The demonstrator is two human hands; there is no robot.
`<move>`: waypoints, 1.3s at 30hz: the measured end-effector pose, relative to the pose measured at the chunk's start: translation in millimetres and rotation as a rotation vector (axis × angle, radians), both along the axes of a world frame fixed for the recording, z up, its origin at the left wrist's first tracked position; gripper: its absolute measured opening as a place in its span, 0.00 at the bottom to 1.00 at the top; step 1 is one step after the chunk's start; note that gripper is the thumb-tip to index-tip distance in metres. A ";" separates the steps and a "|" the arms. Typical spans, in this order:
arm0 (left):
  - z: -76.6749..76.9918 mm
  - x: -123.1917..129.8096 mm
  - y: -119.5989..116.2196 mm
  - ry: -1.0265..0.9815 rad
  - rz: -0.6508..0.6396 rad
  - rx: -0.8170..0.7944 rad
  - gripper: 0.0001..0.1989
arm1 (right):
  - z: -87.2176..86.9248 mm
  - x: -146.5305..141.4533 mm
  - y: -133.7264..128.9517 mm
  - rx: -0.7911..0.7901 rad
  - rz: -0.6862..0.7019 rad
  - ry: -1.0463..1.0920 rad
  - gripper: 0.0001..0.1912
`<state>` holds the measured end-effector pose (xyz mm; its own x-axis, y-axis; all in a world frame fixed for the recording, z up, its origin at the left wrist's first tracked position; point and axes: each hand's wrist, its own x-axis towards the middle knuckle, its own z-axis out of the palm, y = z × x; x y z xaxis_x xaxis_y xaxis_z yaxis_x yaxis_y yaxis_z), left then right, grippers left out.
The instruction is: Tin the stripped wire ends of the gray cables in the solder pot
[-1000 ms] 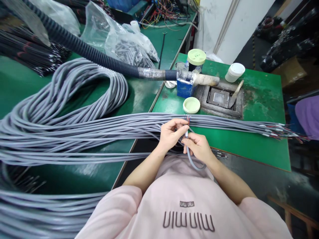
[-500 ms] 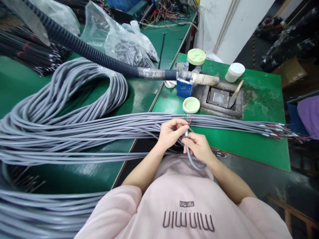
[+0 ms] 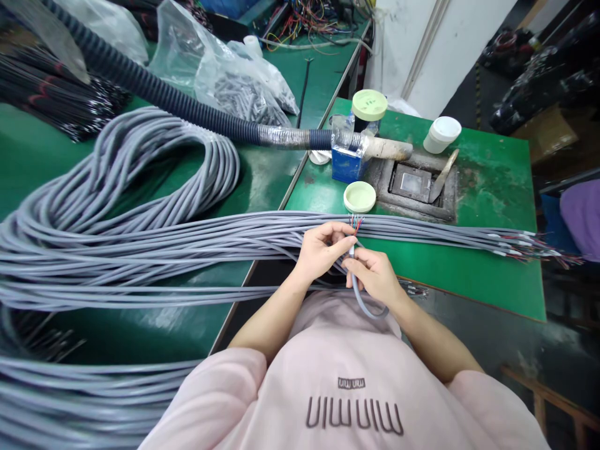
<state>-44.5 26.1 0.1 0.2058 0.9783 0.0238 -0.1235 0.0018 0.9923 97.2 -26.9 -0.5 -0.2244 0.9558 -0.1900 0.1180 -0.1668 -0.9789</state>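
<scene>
Between my hands is the end of a grey cable (image 3: 364, 305), its tail curving down toward my shirt. Coloured wires (image 3: 357, 223) fan out from its tip, pointing away from me, and a white band (image 3: 351, 250) sits just below them. My left hand (image 3: 322, 250) pinches the cable near the wires with thumb and fingers. Lower down, my right hand (image 3: 372, 273) is closed round the grey jacket. Just beyond my hands a bundle of grey cables (image 3: 422, 231) runs across the green bench, with stripped wire ends at the right.
A solder pot (image 3: 412, 182) with a flat scraper (image 3: 443, 178) on it is set in the bench. Near it are a pale green lid (image 3: 360, 197), a lidded white tub (image 3: 442, 135) and a ribbed hose (image 3: 187, 106). Coiled grey cables (image 3: 117, 162) cover the left table.
Both hands keep nearly the same hold on the cable. The coloured wires at the tip have shifted very slightly; the rest stays put.
</scene>
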 end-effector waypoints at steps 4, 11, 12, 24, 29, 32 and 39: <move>0.0 -1.6 1.3 0.024 -0.020 -0.021 0.10 | -1.3 0.2 0.1 0.018 0.004 -0.011 0.17; 5.9 -2.1 2.2 0.030 -0.032 -0.059 0.08 | -0.3 -1.2 -0.1 0.018 0.004 -0.015 0.17; 6.9 -2.0 2.3 0.016 -0.029 -0.068 0.08 | 0.1 -1.2 0.0 0.019 0.003 -0.013 0.17; -0.2 -5.0 3.9 -0.087 0.018 -0.064 0.09 | 0.9 1.1 -0.4 -0.002 -0.002 0.049 0.14; 4.3 -2.3 3.0 -0.062 0.037 -0.007 0.07 | 0.2 -0.4 -0.1 -0.003 0.003 0.040 0.13; 6.9 -0.4 3.7 -0.042 0.043 0.017 0.06 | -0.1 -1.0 0.4 -0.003 0.011 0.028 0.14; 2.1 -0.2 5.1 0.013 0.037 0.066 0.07 | -1.4 -0.8 1.0 -0.010 0.016 0.009 0.16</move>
